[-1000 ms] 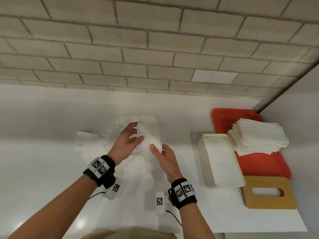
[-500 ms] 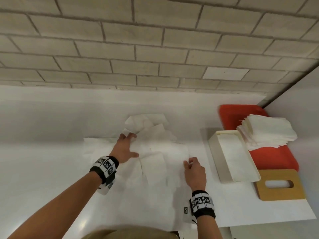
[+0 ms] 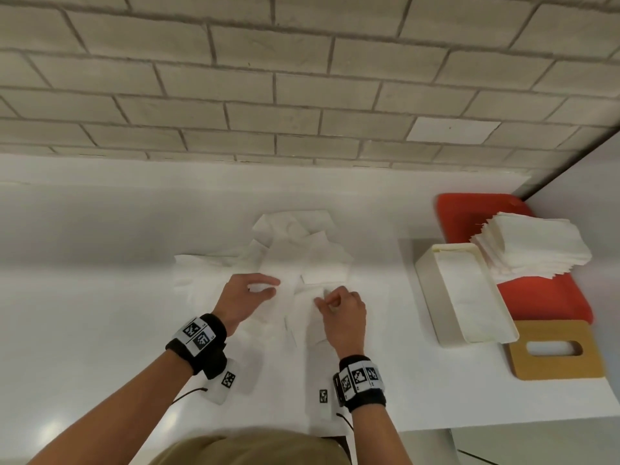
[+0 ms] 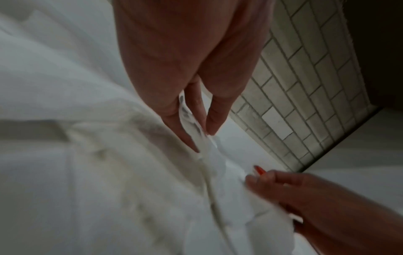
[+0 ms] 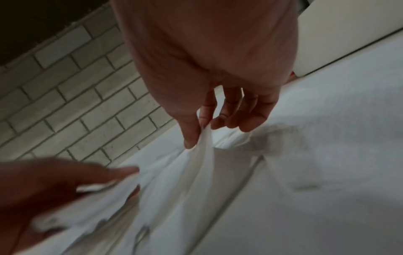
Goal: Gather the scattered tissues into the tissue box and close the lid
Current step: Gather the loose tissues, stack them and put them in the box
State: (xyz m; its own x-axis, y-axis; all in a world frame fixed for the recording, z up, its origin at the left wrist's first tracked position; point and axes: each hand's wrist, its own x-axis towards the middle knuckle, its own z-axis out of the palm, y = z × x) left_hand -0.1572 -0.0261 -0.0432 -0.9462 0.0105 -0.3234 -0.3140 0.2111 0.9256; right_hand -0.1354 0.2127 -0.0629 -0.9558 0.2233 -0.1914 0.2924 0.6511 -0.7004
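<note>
Both hands had come closer together since 0.5 s before, meeting over the middle of the white table [image 3: 100, 297]. The scattered tissues [image 3: 302, 256] lay spread on it, well apart from the open tissue box [image 3: 432, 297], which had some tissue inside. The wooden lid [image 3: 557, 367] lay off, just in front of the box. Most work looked left. The left hand [image 3: 246, 297] pinched a tissue, and the right hand [image 3: 344, 313] pinched 1 too.

Red tray [image 3: 469, 213] — brick wall [image 3: 302, 95]
</note>
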